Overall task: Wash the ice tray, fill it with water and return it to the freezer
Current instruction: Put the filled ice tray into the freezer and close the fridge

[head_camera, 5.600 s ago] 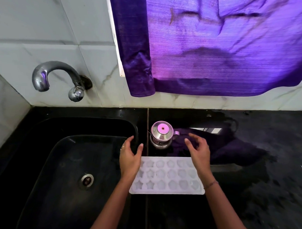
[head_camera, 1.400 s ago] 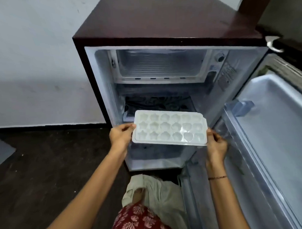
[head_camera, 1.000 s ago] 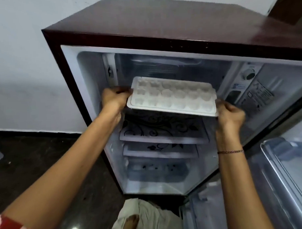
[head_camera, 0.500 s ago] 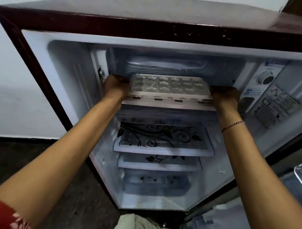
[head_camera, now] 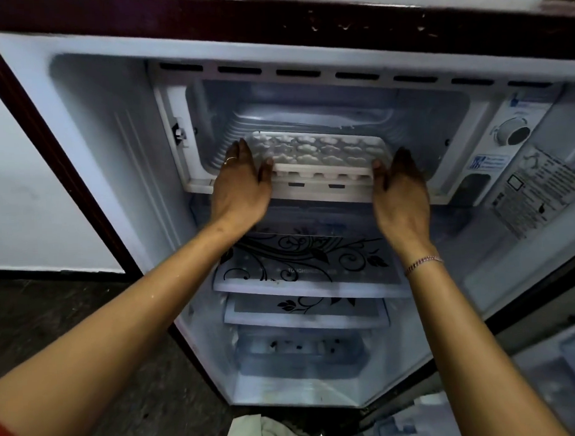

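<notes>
The white ice tray (head_camera: 319,153) lies flat on the floor of the freezer compartment (head_camera: 439,121) at the top of the open fridge. Its front edge is level with the compartment's lip. My left hand (head_camera: 241,183) lies at the tray's left end with fingers straight and the thumb touching the front corner. My right hand (head_camera: 400,184) mirrors it at the right end, fingers straight, thumb against the front right corner.
Below the freezer sit two glass shelves with a black floral print (head_camera: 307,262) and a bottom drawer (head_camera: 304,351). A thermostat dial (head_camera: 513,133) is on the right wall. The open door (head_camera: 552,371) stands at lower right. A pale cloth (head_camera: 267,430) lies on the floor.
Both hands carried the tray up from the shelf level into the freezer compartment, slid it inward, and their fingers have uncurled from its ends. The view has moved closer.
</notes>
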Demonstrator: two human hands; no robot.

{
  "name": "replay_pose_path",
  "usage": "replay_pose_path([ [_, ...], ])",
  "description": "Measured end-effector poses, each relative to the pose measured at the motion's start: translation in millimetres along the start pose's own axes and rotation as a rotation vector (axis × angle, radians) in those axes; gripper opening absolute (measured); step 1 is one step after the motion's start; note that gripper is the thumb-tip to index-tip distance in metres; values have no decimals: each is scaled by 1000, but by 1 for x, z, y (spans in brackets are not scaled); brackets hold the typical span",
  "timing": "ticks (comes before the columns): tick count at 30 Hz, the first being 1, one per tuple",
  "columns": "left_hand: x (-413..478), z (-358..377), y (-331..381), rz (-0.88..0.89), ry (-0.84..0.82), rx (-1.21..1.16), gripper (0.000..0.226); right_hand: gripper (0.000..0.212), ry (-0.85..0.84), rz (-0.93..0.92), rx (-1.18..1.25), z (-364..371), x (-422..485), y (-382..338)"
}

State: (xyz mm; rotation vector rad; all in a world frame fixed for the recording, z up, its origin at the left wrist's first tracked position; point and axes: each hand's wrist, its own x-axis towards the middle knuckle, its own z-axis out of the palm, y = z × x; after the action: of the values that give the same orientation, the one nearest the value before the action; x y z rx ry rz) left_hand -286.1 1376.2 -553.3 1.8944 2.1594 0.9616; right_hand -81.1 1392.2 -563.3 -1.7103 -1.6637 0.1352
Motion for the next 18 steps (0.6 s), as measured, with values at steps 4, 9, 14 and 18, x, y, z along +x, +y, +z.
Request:
replay_pose_path([
  [4, 16, 2, -5, 48, -48, 102, 64, 62, -73, 35, -80, 3, 15, 0],
  [9, 40, 2, -5, 50, -110, 116, 62, 57, -147, 42, -147, 6, 40, 0],
  [14, 53, 2, 1, 89, -92, 215, 58, 55, -155, 20, -127, 13, 54, 1],
  [18, 42, -5, 11, 104, -79, 316, 59, 59, -126, -66, -186, 11, 44, -8],
])
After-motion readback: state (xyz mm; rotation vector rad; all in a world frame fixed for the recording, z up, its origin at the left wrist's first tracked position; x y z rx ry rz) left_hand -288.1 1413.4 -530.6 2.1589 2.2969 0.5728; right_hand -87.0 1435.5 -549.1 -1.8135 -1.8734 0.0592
